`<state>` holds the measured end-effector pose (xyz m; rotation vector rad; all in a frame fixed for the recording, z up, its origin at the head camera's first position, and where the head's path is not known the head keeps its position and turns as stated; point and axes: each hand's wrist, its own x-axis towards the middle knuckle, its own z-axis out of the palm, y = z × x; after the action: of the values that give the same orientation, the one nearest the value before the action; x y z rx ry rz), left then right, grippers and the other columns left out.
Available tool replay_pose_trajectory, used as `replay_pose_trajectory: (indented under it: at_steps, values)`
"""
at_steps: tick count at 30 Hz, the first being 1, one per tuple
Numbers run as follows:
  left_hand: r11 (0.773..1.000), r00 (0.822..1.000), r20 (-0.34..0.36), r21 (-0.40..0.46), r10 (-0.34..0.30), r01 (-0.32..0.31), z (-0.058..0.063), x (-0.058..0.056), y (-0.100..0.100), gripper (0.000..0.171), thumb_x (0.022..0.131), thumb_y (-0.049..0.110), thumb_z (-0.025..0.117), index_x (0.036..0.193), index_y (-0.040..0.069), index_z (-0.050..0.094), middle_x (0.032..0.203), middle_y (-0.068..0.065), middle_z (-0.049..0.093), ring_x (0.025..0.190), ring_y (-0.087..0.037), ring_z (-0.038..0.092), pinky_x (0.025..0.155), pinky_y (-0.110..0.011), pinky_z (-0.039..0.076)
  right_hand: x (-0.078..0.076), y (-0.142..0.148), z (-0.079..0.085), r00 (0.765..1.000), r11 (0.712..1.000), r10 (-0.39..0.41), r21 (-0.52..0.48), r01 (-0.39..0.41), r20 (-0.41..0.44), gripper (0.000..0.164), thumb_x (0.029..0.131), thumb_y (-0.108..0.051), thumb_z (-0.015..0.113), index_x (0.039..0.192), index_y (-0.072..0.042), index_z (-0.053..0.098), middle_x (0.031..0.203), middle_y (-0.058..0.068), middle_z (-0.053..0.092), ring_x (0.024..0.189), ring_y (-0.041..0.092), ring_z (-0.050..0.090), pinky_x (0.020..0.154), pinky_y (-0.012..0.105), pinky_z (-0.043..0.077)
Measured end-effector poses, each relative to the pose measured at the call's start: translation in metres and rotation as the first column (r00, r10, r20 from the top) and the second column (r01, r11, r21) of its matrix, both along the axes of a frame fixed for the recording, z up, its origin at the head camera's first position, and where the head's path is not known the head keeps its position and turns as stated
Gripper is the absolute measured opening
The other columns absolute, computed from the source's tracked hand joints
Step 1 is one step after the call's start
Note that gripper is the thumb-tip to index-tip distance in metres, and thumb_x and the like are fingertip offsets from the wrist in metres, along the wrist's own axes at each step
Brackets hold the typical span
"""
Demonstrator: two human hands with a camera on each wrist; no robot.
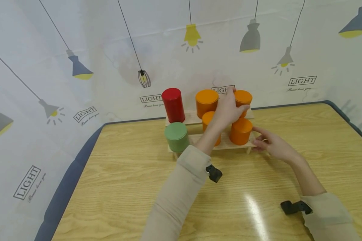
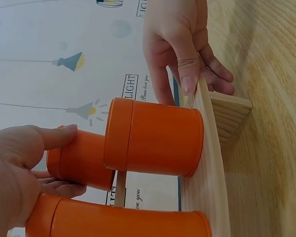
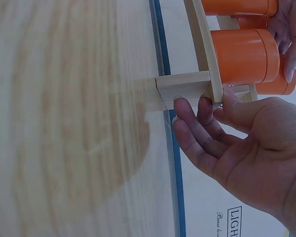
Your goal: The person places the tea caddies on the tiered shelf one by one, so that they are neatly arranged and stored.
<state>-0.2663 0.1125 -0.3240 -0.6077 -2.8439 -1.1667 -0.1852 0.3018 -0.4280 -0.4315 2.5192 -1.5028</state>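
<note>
A two-step wooden rack point(image 1: 226, 144) carries several round lidded canisters. My left hand point(image 1: 227, 112) reaches over the front step and holds the orange canister point(image 1: 244, 97) at the right of the back step, thumb on one side and fingers on the other in the left wrist view. My right hand point(image 3: 251, 133) pinches the right end of the front step, its thumb on top and fingers below. Just beside it stands another orange canister point(image 1: 241, 132). Under my left wrist, a further orange canister point(image 1: 208, 117) is partly hidden. One more orange canister point(image 1: 206, 100) stands behind.
At the rack's left end, a tall red canister point(image 1: 173, 105) stands on the back step and a green canister point(image 1: 177, 137) on the front step. The wood-grain table point(image 1: 123, 187) ends at a dark blue edge point(image 1: 132, 121), with a lamp-printed cloth point(image 1: 108, 50) behind it.
</note>
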Motion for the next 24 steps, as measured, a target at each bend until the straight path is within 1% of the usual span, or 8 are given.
replay_pose_trajectory:
  at_steps: [5, 8, 10, 12, 18, 21, 24]
  values:
    - [0.999, 1.000, -0.017, -0.048, 0.022, -0.023, 0.0002, 0.0012, 0.0000, 0.071, 0.096, 0.032, 0.070, 0.153, 0.010, 0.034, 0.143, -0.006, 0.052, 0.128, -0.018, 0.054, 0.101, -0.027, 0.048, 0.0005, -0.0009, 0.0003, 1.000, 1.000, 0.001, 0.014, -0.001, -0.012, 0.056, 0.107, -0.004, 0.044, 0.157, 0.007, 0.019, 0.108, 0.025, 0.055, 0.102, 0.042, 0.067, 0.089, 0.042, 0.057]
    - [0.998, 0.999, -0.038, -0.064, 0.026, -0.028, 0.0001, 0.0024, -0.0004, 0.071, 0.097, 0.032, 0.069, 0.155, 0.010, 0.034, 0.150, -0.005, 0.046, 0.134, -0.018, 0.048, 0.105, -0.028, 0.045, 0.0009, -0.0013, 0.0005, 1.000, 1.000, -0.001, 0.028, 0.001, -0.014, 0.056, 0.108, -0.005, 0.044, 0.157, 0.006, 0.019, 0.107, 0.024, 0.055, 0.102, 0.041, 0.067, 0.089, 0.042, 0.057]
    - [0.998, 0.998, -0.055, -0.056, 0.023, -0.026, -0.0006, 0.0032, -0.0008, 0.071, 0.097, 0.031, 0.069, 0.155, 0.009, 0.034, 0.154, -0.005, 0.042, 0.138, -0.018, 0.045, 0.108, -0.027, 0.042, 0.0010, -0.0013, 0.0005, 1.000, 0.999, -0.001, 0.032, 0.001, -0.012, 0.056, 0.108, -0.005, 0.043, 0.157, 0.006, 0.018, 0.107, 0.023, 0.054, 0.103, 0.041, 0.067, 0.089, 0.042, 0.057]
    - [0.999, 0.997, -0.071, -0.033, 0.014, -0.017, -0.0016, 0.0042, -0.0014, 0.070, 0.097, 0.029, 0.069, 0.155, 0.010, 0.035, 0.155, -0.005, 0.041, 0.138, -0.018, 0.045, 0.108, -0.027, 0.042, 0.0011, -0.0012, 0.0002, 1.000, 1.000, -0.001, 0.028, 0.001, -0.007, 0.057, 0.108, -0.005, 0.043, 0.157, 0.006, 0.018, 0.107, 0.024, 0.054, 0.104, 0.042, 0.067, 0.090, 0.042, 0.057]
    - [0.997, 0.989, -0.143, 0.064, -0.021, 0.030, -0.0040, 0.0066, -0.0046, 0.063, 0.098, 0.027, 0.067, 0.152, 0.009, 0.039, 0.153, -0.006, 0.041, 0.131, -0.018, 0.051, 0.102, -0.023, 0.045, 0.0003, -0.0008, -0.0001, 1.000, 0.999, 0.001, 0.032, -0.001, -0.008, 0.057, 0.108, -0.005, 0.043, 0.158, 0.006, 0.017, 0.108, 0.024, 0.054, 0.104, 0.042, 0.067, 0.090, 0.042, 0.056]
    - [0.991, 0.980, -0.192, 0.113, -0.046, 0.068, -0.0048, 0.0080, -0.0069, 0.060, 0.099, 0.026, 0.066, 0.150, 0.008, 0.041, 0.152, -0.007, 0.041, 0.128, -0.018, 0.052, 0.101, -0.020, 0.045, 0.0005, -0.0008, 0.0001, 1.000, 0.999, -0.002, 0.035, 0.002, -0.003, 0.056, 0.108, -0.006, 0.042, 0.157, 0.006, 0.017, 0.108, 0.024, 0.053, 0.105, 0.042, 0.067, 0.090, 0.042, 0.056]
    - [0.978, 0.963, -0.260, 0.176, -0.064, 0.112, -0.0056, 0.0096, -0.0090, 0.054, 0.099, 0.024, 0.066, 0.146, 0.007, 0.045, 0.148, -0.009, 0.045, 0.124, -0.021, 0.054, 0.097, -0.018, 0.046, 0.0003, -0.0009, 0.0004, 1.000, 0.999, 0.000, 0.032, 0.000, 0.001, 0.057, 0.108, -0.006, 0.042, 0.157, 0.007, 0.017, 0.108, 0.024, 0.053, 0.105, 0.043, 0.066, 0.090, 0.043, 0.056]
